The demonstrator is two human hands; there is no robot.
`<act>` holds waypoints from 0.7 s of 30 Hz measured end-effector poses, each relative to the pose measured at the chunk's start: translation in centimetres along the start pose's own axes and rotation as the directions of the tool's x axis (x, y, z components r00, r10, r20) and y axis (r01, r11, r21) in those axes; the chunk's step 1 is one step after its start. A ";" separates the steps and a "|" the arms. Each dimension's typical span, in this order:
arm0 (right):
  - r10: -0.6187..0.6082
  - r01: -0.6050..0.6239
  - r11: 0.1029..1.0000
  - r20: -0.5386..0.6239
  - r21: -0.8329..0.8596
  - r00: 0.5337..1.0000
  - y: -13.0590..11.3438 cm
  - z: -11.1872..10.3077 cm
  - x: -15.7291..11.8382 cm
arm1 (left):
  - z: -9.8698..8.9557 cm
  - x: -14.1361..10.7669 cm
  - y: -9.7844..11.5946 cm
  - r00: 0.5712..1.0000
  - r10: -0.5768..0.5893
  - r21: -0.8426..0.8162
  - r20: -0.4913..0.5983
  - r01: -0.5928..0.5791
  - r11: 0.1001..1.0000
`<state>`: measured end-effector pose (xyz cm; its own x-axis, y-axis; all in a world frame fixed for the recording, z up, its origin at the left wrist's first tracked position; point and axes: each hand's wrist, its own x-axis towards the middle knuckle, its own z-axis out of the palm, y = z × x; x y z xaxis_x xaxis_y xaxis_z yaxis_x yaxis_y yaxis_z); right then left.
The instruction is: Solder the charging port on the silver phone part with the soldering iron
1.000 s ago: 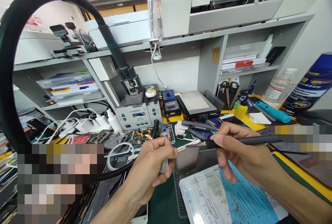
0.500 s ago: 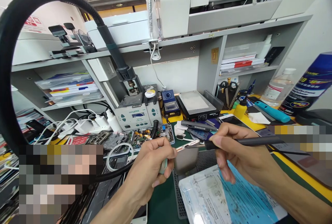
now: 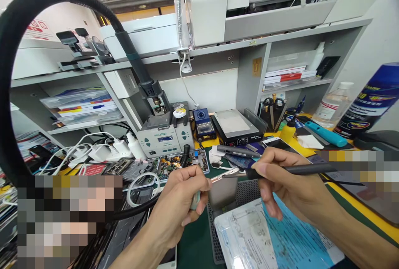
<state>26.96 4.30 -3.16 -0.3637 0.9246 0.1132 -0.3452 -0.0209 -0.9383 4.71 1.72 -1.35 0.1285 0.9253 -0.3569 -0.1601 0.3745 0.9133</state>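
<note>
My right hand (image 3: 285, 181) is closed round the black, pen-like handle of what looks like a soldering iron (image 3: 308, 169), its slim front end turned left. My left hand (image 3: 187, 198) has its thumb and forefinger pinched at a thin copper-coloured strip (image 3: 217, 178), close to that front end. Whether the two touch I cannot tell. Inside the curled left fingers sits a small pale green object (image 3: 195, 199), mostly hidden. Below the hands are a grey metallic block (image 3: 223, 194) and a white-and-blue printed sheet (image 3: 271, 235) on a dark perforated mat (image 3: 215, 244).
Behind my hands stand a hot-air station (image 3: 165, 140), a small blue unit (image 3: 204, 123) and a flat heating plate (image 3: 237, 123). A tray of circuit boards (image 3: 168, 167) lies left of centre. A thick black hose (image 3: 12, 73) arches at left. A yellow bottle (image 3: 288, 132) and spray can (image 3: 368, 98) stand right.
The view has shifted very slightly. Both hands keep the same hold and almost the same position.
</note>
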 end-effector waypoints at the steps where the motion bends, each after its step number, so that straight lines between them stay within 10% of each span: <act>1: 0.000 0.000 1.000 -0.003 0.001 1.000 0.0 0.0 0.0 | 0.0 0.0 0.0 1.000 -0.001 0.001 -0.002 0.001 1.000; 21: 0.012 -0.012 1.000 -0.012 0.000 1.000 0.1 0.1 -0.2 | 0.1 0.1 0.0 1.000 0.006 0.009 -0.011 -0.006 1.000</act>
<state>26.90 4.12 -3.23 -0.3578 0.9286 0.0979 -0.3406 -0.0322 -0.9397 4.84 1.78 -1.32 0.1167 0.9283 -0.3532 -0.1521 0.3681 0.9173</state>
